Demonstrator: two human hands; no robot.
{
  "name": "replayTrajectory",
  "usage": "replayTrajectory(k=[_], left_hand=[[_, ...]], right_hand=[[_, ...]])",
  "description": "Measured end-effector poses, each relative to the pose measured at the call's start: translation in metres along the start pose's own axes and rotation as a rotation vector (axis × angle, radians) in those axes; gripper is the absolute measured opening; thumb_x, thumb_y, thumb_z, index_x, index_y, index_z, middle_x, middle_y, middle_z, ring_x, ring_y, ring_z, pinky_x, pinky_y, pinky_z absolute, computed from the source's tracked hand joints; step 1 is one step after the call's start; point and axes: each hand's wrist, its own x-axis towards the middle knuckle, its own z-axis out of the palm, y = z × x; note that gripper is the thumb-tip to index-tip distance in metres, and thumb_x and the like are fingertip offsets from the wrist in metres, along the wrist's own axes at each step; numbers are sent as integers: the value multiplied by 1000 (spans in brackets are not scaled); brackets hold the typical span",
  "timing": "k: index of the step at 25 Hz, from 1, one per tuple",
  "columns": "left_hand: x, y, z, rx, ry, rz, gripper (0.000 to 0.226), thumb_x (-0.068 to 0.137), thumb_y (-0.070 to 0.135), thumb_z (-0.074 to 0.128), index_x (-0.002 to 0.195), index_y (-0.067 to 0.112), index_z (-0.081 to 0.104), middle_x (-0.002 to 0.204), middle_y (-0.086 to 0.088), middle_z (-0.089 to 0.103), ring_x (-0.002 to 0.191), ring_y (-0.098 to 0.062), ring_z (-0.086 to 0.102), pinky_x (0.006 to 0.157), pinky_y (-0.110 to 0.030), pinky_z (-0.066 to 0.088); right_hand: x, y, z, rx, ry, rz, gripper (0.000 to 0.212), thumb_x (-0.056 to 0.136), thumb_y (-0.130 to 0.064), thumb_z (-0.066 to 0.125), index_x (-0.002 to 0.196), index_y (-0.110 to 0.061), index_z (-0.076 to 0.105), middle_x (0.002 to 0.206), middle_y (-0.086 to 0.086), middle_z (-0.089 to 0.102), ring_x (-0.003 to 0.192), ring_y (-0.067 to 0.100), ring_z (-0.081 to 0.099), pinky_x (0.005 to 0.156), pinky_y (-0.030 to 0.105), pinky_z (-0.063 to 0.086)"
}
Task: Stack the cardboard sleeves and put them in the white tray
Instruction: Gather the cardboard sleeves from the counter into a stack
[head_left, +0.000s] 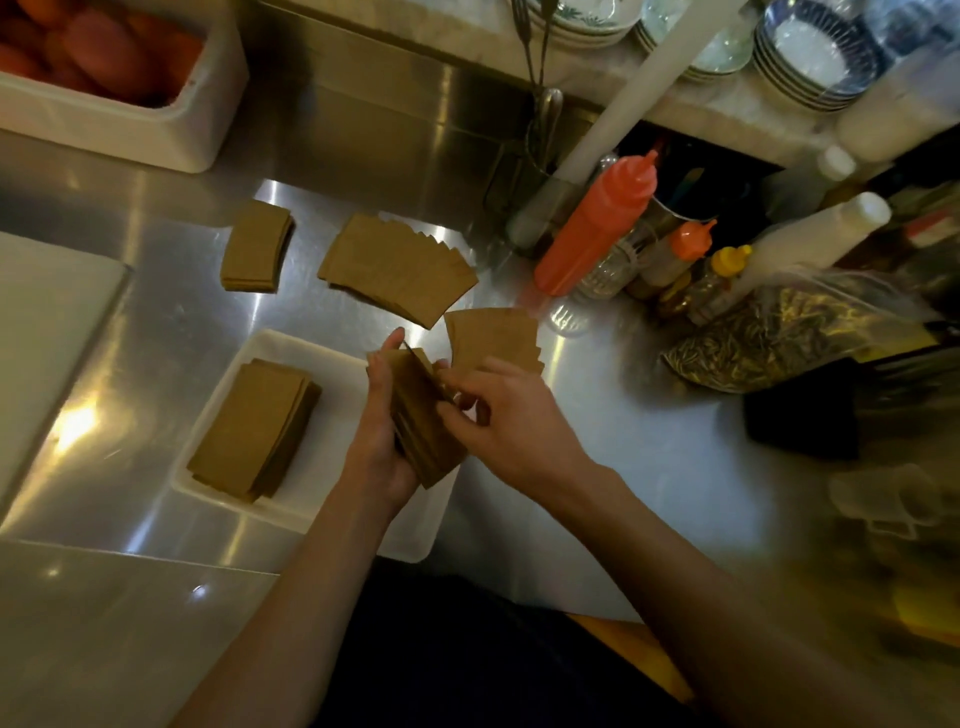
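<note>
My left hand (382, 441) grips a thick bundle of brown cardboard sleeves (423, 431) from below, held on edge over the right side of the white tray (291, 348). My right hand (511, 415) pinches the same bundle from the right. A neat stack of sleeves (254, 434) lies in the tray's left half. On the steel counter lie a small stack (257, 254), a fanned-out pile (395, 270) and a few loose sleeves (493, 338) just behind my right hand.
A white tub of orange-red items (119, 78) stands at the back left. Sauce bottles (597, 223), a bag of dried goods (769, 332) and stacked bowls (810, 57) crowd the right and back. A white board (47, 332) lies at the left edge.
</note>
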Motion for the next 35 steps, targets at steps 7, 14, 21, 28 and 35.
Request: replayTrajectory(k=[7, 14, 21, 28, 35], left_hand=[[-2, -3, 3, 13, -25, -26, 47, 81, 58, 49, 123, 39, 58, 104, -5, 74, 93, -26, 73, 80, -51, 59], [-1, -1, 1, -117, -8, -41, 45, 82, 54, 59, 118, 27, 57, 95, -7, 70, 80, -19, 65, 74, -36, 58], [-4, 8, -1, -114, 12, -46, 38, 84, 51, 57, 114, 28, 61, 92, -7, 69, 79, -18, 64, 73, -37, 57], [-2, 19, 1, -87, 20, -60, 43, 75, 52, 68, 112, 30, 65, 93, -7, 70, 80, -18, 64, 73, -38, 58], [1, 27, 8, -71, 19, -115, 38, 85, 56, 56, 111, 31, 66, 94, -7, 69, 79, -17, 65, 68, -36, 60]], right_hand=[[-6, 8, 4, 238, -78, 31, 27, 97, -27, 54, 120, -22, 66, 110, -4, 65, 93, 6, 60, 81, 12, 49], [22, 107, 5, -10, 39, 426, 34, 88, -27, 64, 120, -14, 61, 109, 4, 63, 93, 18, 63, 82, 33, 55], [48, 119, 26, -389, -125, 368, 44, 87, -41, 60, 122, -16, 55, 118, 6, 54, 103, 24, 56, 74, 34, 48], [40, 113, 63, 195, 337, 971, 69, 74, -52, 72, 124, -15, 41, 122, 8, 49, 110, 27, 54, 88, 41, 49], [49, 107, 73, 308, 383, 1105, 51, 78, -52, 69, 113, -22, 46, 112, 4, 60, 98, 25, 61, 86, 46, 53]])
